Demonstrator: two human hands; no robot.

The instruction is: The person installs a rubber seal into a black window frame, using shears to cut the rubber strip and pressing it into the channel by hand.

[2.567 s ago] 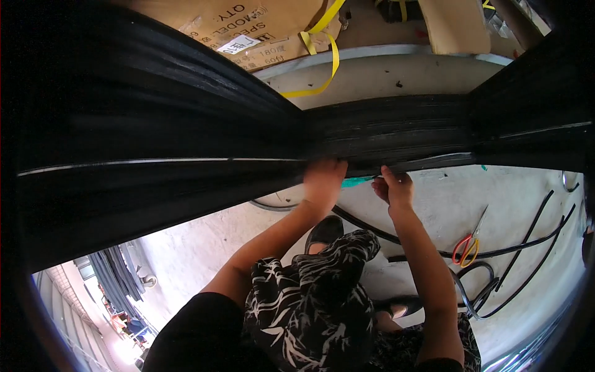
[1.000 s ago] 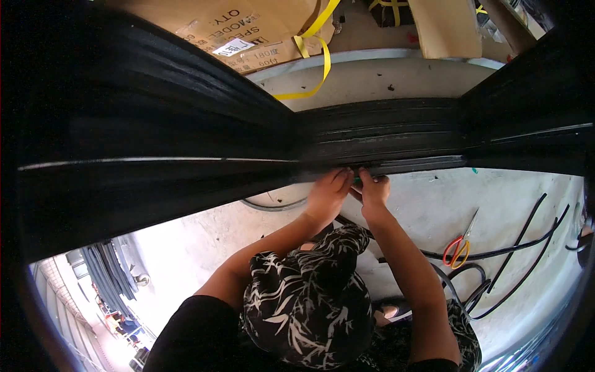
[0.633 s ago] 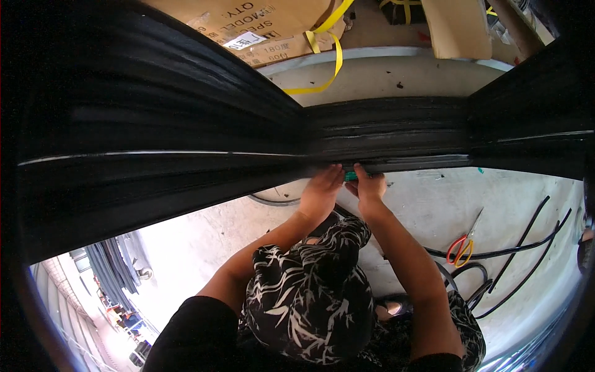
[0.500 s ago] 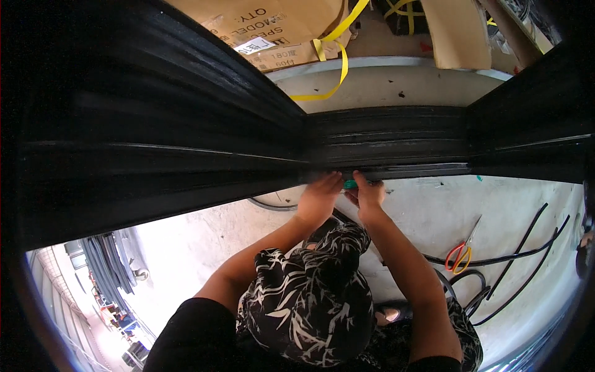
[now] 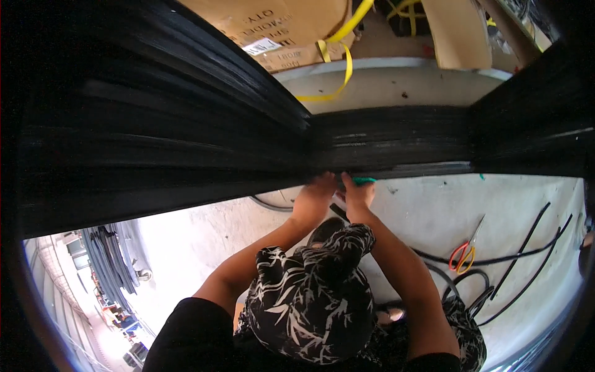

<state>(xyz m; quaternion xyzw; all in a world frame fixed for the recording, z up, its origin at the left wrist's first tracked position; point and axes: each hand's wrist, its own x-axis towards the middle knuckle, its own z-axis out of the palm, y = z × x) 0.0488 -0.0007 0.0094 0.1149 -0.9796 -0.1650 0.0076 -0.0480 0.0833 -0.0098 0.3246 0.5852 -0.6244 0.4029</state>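
Note:
A large black frame [image 5: 396, 139] with ridged sides spans the view, and both hands are at its near lower edge, close to the inner left corner. My left hand [image 5: 313, 197] lies against that edge; its fingers are smeared by motion and partly lost against the dark surface. Just to its right, my right hand [image 5: 359, 197] is closed, thumb pointing up to the edge, around a small green object [image 5: 364, 180]. Only part of that object shows, too little to tell its kind. A short piece of black strip [image 5: 338, 211] shows below the hands.
Scissors [image 5: 462, 255] with red and yellow handles lie on the pale floor at right, among several black rubber strips [image 5: 520, 251]. Beyond the frame are a cardboard box [image 5: 291, 31] and a yellow strap [image 5: 347, 65]. Dark strips [image 5: 108, 260] hang at far left.
Both hands have shifted slightly left along the frame's edge. The green object, seen between the hands before, now shows right of my right thumb. The view has shifted a little.

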